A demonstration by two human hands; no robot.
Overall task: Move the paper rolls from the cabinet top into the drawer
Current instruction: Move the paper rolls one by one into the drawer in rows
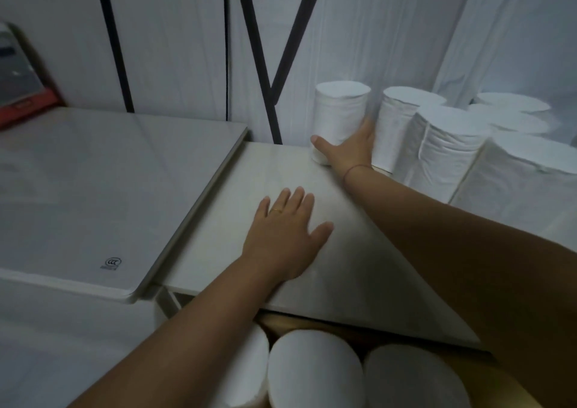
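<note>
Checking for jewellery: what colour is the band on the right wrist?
Reddish, a thin band; the head view shows it.

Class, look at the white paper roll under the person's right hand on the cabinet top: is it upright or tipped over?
Upright. The white paper roll stands on end, its flat round face upward, the right hand wrapped around its base.
</note>
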